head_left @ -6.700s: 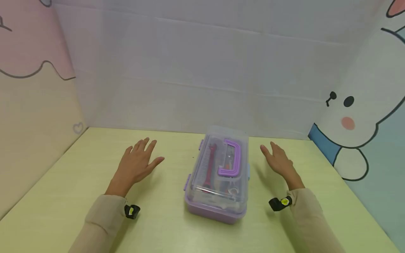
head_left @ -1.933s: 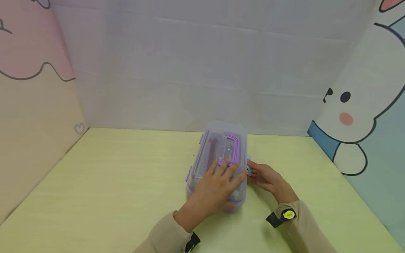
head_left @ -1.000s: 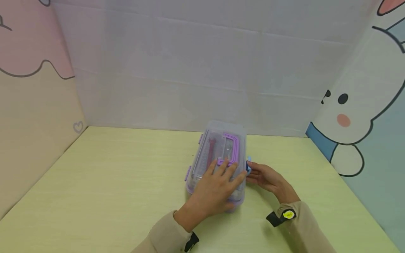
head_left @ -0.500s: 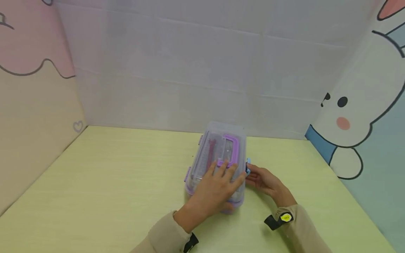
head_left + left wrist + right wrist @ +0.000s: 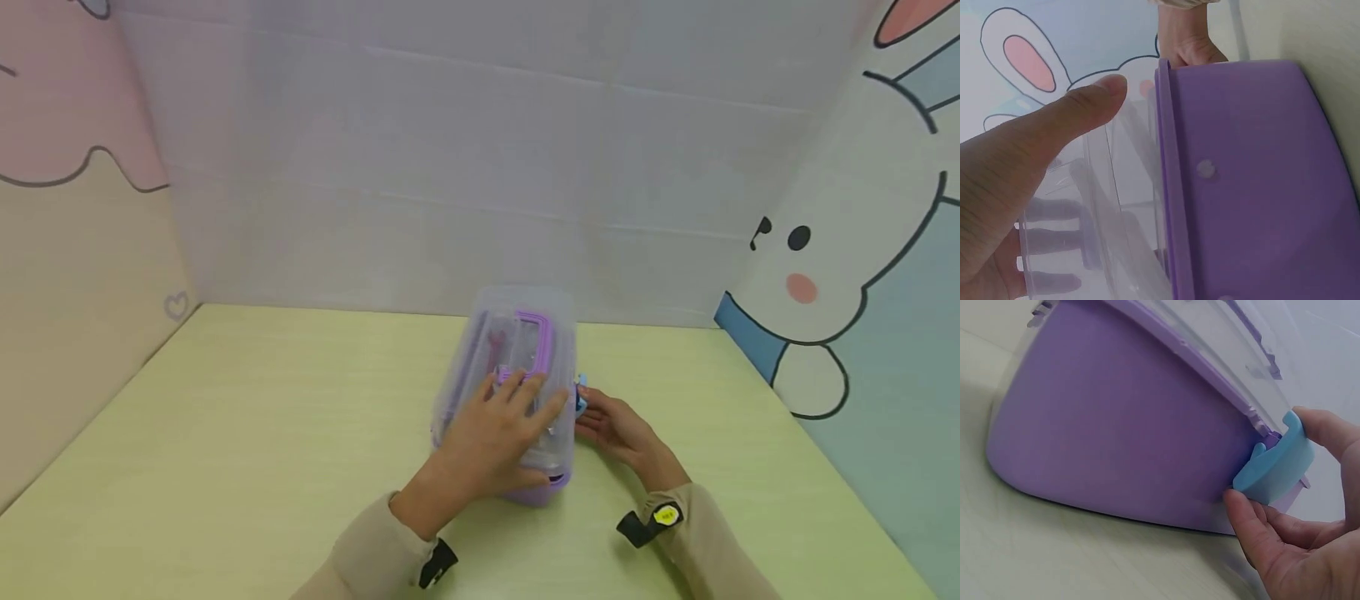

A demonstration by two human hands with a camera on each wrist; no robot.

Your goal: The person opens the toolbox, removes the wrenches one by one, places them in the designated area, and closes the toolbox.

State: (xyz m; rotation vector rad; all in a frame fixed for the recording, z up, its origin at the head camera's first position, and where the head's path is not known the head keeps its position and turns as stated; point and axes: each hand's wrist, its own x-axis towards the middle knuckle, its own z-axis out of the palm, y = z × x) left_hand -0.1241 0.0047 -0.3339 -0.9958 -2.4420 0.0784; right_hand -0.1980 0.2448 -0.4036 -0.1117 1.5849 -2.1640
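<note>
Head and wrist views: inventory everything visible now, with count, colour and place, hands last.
box base: 1, purple, on the table
lid: 1, clear, over the box base
handle: 1, purple, on top of the lid
latch: 1, light blue, on the box base's right side
tools: 1 pinkish red, under the lid; others too blurred to count
table: 1, pale yellow, under the box base
back sheet: 1, whitish, behind the table
left panel: 1, pink and cream, with an outlined heart
rabbit print: 1, mainly white, at right
wrist straps: 2, black, one per wrist
sleeves: 2, beige, on both forearms
left hand: 1, bare, spread on the lid
right hand: 1, bare, pinching the latch
</note>
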